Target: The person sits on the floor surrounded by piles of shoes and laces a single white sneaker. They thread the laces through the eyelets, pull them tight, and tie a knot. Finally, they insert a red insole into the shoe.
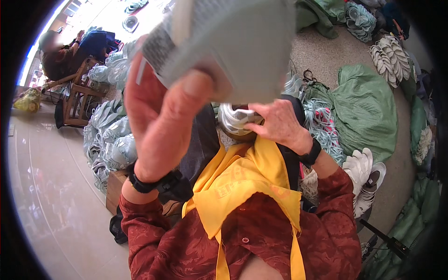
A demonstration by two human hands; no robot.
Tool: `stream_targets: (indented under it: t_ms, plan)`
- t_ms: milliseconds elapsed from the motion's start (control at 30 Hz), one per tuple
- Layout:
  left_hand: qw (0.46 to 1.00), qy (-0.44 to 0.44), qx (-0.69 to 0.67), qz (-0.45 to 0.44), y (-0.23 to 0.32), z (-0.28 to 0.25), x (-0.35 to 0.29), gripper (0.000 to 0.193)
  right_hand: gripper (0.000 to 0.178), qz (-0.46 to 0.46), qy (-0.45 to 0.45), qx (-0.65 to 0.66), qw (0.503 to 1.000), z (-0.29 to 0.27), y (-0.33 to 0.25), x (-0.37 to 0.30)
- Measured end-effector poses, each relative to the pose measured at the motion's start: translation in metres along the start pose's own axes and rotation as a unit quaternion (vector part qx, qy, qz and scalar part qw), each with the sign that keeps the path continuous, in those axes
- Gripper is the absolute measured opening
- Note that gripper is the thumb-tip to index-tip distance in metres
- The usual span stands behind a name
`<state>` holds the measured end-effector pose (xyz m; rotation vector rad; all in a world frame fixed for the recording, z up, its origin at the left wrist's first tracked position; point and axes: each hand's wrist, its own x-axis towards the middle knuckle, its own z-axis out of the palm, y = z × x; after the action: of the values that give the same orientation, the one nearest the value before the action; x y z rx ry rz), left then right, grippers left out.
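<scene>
The left hand is raised close to the camera, and its grip is closed on a smooth, pale grey object with a dark woven patch; the thumb presses the near face and the fingers wrap behind. This object is blurred and cut off by the top edge, so it may be a shoe part, though I cannot tell for certain.

Lower down, the right hand grips a white and grey shoe with an open collar, thumb and forefinger at its rim. The shoe sits between the knees, just beyond a bright yellow cloth apron worn over a dark red patterned shirt. A black strap circles the left wrist and a black wristband the right.

To the left lies a heap of pale blue-green shoe pieces. On the right, a bundle of light blue cords lies beside a large, crumpled green sack. Nearer the right elbow is a row of white shoes, and farther off a stack of cream-white shoe parts. At upper left, another person sits near a brown wooden chair.
</scene>
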<state>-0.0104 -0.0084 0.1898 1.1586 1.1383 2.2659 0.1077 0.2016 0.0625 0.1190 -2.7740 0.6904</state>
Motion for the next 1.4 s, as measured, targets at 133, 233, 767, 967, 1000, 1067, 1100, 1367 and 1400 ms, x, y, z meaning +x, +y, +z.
stream_targets:
  t_ms: [133, 233, 767, 967, 1000, 1067, 1100, 1367, 1400]
  plan:
    - [0.995, 0.058, 0.040, 0.074, -0.001, -0.021, 0.031, 0.040, 0.026, -0.016, -0.020, 0.036, 0.999, -0.021, 0.010, -0.018]
    - [0.986, 0.122, 0.078, 0.079, 0.000, -0.050, 0.048, 0.037, 0.029, 0.010, -0.045, 0.166, 0.985, -0.045, 0.026, -0.044]
    - [0.965, 0.119, 0.206, -0.111, -0.081, -0.038, -0.063, 0.049, 0.038, 0.246, 0.317, 0.627, 0.668, -0.073, 0.126, -0.176]
    - [0.839, -0.104, 0.529, -0.070, -0.113, -0.018, -0.109, 0.045, 0.036, 0.242, 0.278, 0.517, 0.773, -0.055, 0.084, -0.153]
    - [0.843, -0.127, 0.518, -0.070, -0.120, -0.016, -0.111, 0.042, 0.035, 0.239, 0.272, 0.496, 0.789, -0.052, 0.074, -0.148]
    - [0.818, -0.181, 0.541, -0.073, -0.126, -0.014, -0.113, 0.039, 0.031, 0.212, 0.207, 0.463, 0.835, -0.054, 0.064, -0.141]
    - [0.804, -0.211, 0.550, -0.075, -0.130, -0.012, -0.113, 0.037, 0.031, 0.223, 0.202, 0.452, 0.840, -0.052, 0.057, -0.139]
    - [0.811, -0.250, 0.527, -0.043, -0.160, -0.029, -0.105, 0.036, 0.031, 0.076, 0.112, 0.188, 0.973, -0.026, -0.007, -0.086]
    - [0.809, -0.268, 0.524, 0.002, -0.160, -0.032, -0.102, 0.036, 0.033, 0.068, 0.100, 0.189, 0.975, -0.020, -0.010, -0.082]
